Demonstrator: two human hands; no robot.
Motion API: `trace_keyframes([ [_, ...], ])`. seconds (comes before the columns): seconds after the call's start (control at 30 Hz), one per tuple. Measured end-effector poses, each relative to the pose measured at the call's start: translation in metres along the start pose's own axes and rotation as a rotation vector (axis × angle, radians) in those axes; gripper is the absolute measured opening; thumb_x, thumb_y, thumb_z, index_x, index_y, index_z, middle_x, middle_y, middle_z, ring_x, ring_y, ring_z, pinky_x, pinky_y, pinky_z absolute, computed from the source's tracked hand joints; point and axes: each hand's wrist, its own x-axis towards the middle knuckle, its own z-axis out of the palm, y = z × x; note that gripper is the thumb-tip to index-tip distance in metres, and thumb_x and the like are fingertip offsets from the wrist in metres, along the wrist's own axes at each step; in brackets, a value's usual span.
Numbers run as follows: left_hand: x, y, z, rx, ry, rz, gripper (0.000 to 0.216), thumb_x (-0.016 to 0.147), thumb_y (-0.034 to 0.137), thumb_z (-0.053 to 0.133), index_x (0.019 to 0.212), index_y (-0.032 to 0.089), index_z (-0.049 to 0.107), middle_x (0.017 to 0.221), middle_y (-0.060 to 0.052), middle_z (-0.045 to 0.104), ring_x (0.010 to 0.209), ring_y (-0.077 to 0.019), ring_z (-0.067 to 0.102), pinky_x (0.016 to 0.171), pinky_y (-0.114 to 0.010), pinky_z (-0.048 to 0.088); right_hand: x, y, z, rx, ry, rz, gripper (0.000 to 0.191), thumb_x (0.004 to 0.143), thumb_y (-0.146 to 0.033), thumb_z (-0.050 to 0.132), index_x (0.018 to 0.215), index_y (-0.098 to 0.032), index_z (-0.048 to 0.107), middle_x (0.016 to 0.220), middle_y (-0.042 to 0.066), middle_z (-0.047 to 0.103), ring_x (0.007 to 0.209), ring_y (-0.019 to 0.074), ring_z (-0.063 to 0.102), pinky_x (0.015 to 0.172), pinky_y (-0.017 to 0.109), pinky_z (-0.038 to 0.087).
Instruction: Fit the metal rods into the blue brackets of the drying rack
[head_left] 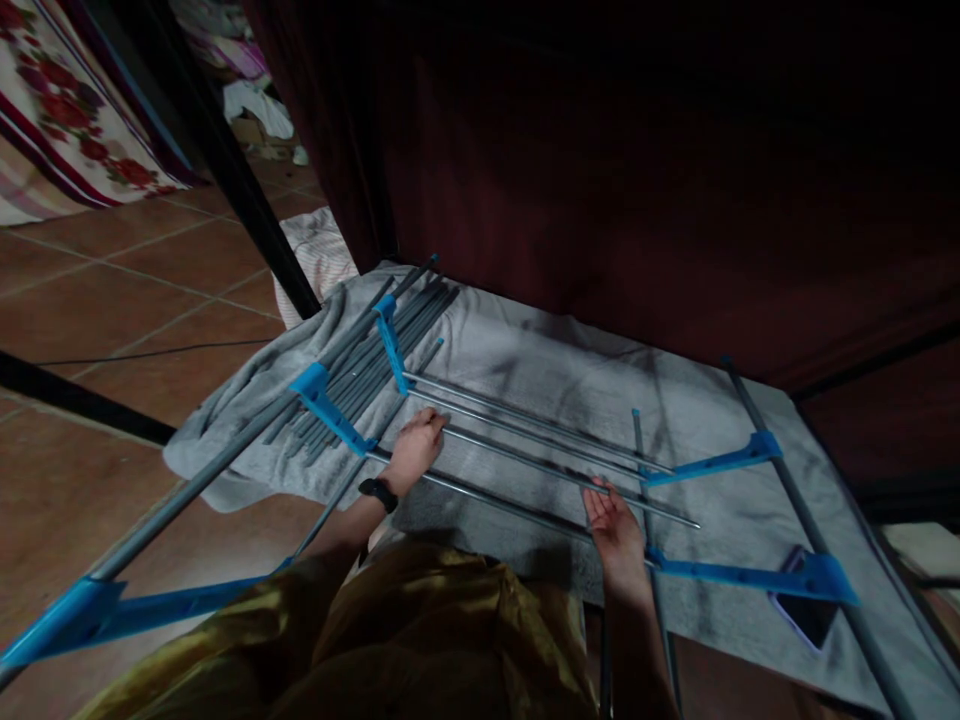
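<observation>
My left hand (417, 446) is curled over the left ends of several thin grey metal rods (525, 440) lying on a grey towel (570, 375). My right hand (616, 525) lies palm up, fingers spread, under the nearest rod close to its right end. The rods run between blue plastic brackets: one at the left (330, 408), another behind it (390, 340), and two at the right (712, 465) (750, 578). A black watch sits on my left wrist.
A bundle of loose grey tubes (375, 365) lies at the towel's back left. Long grey frame poles (810, 530) flank the towel. A phone (802, 605) rests at the right. Dark red curtain (637, 180) hangs behind; tiled floor (112, 300) spreads left.
</observation>
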Motion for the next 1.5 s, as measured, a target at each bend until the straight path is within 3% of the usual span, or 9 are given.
trace_keyframes([
  [0.1,0.002,-0.005,0.004,-0.182,0.086,-0.060,0.026,0.090,0.015,0.053,0.106,0.020,0.072,0.124,-0.012,0.065,0.115,-0.0255,0.065,0.102,-0.037,0.054,-0.001,0.000,0.001,-0.004,-0.006,-0.010,0.016,0.075,-0.033,0.076,0.086,-0.026,0.067,0.097,0.001,0.077,0.103,0.0201,0.074,0.105,0.042,0.058],
  [0.2,0.006,-0.008,0.004,-0.430,0.112,-0.135,0.024,0.081,0.013,0.057,0.098,0.020,0.073,0.111,-0.010,0.068,0.103,-0.0242,0.067,0.103,-0.041,0.054,-0.004,0.000,0.002,-0.007,-0.004,-0.020,0.014,0.077,-0.034,0.076,0.086,-0.026,0.068,0.098,0.002,0.077,0.105,0.0206,0.074,0.106,0.042,0.057],
  [0.33,0.014,-0.008,0.002,-0.802,0.173,-0.368,0.023,0.064,0.010,0.063,0.082,0.019,0.074,0.096,-0.007,0.072,0.095,-0.0242,0.067,0.102,-0.045,0.054,-0.006,0.000,0.002,0.020,-0.016,-0.033,0.012,0.078,-0.031,0.076,0.086,-0.027,0.070,0.099,0.001,0.078,0.105,0.0204,0.074,0.108,0.042,0.057],
  [0.4,0.016,-0.008,0.002,-0.919,0.185,-0.458,0.022,0.061,0.011,0.064,0.079,0.018,0.074,0.085,-0.005,0.071,0.087,-0.0236,0.068,0.095,-0.044,0.057,-0.007,0.000,0.003,0.040,-0.022,-0.042,0.011,0.077,-0.030,0.077,0.086,-0.027,0.070,0.101,0.002,0.078,0.106,0.0203,0.074,0.107,0.042,0.057],
  [0.5,0.017,-0.005,0.002,-1.052,0.178,-0.547,0.022,0.063,0.013,0.066,0.083,0.016,0.074,0.073,-0.001,0.069,0.073,-0.0202,0.067,0.080,-0.038,0.059,-0.008,0.000,0.004,0.065,-0.015,-0.035,0.013,0.076,-0.031,0.078,0.084,-0.025,0.070,0.100,0.003,0.078,0.105,0.0196,0.074,0.105,0.039,0.058],
  [0.7,0.015,0.004,-0.005,-1.598,0.248,-0.861,0.020,0.074,0.001,0.067,0.089,0.015,0.069,0.080,-0.004,0.074,0.078,-0.0152,0.073,0.078,-0.028,0.062,-0.010,-0.001,0.009,0.133,-0.032,-0.019,0.022,0.072,-0.032,0.086,0.086,-0.025,0.071,0.103,0.001,0.077,0.106,0.0171,0.073,0.109,0.036,0.055],
  [1.03,0.024,0.002,-0.015,-1.680,0.296,-1.068,0.021,0.085,-0.006,0.060,0.081,0.014,0.066,0.067,0.002,0.067,0.056,-0.0081,0.064,0.061,-0.020,0.060,-0.016,-0.006,0.017,0.115,-0.063,-0.054,0.029,0.077,-0.043,0.082,0.093,-0.023,0.069,0.099,0.003,0.078,0.099,0.0190,0.075,0.104,0.039,0.058],
  [1.4,0.022,0.002,-0.030,-1.706,0.302,-1.127,0.024,0.095,0.000,0.057,0.077,0.015,0.062,0.061,0.004,0.062,0.051,-0.0061,0.061,0.057,-0.014,0.057,-0.012,-0.010,0.011,0.214,0.013,-0.128,0.023,0.078,-0.035,0.079,0.094,-0.022,0.070,0.096,0.004,0.079,0.093,0.0192,0.075,0.094,0.038,0.062],
  [1.5,0.023,0.007,-0.027,-1.724,0.260,-1.074,0.025,0.097,0.000,0.054,0.078,0.014,0.064,0.068,0.002,0.068,0.055,-0.0065,0.063,0.062,-0.016,0.059,-0.011,-0.007,0.011,0.218,0.036,-0.119,0.019,0.079,-0.034,0.079,0.091,-0.023,0.069,0.093,0.004,0.078,0.092,0.0201,0.075,0.093,0.040,0.062],
])
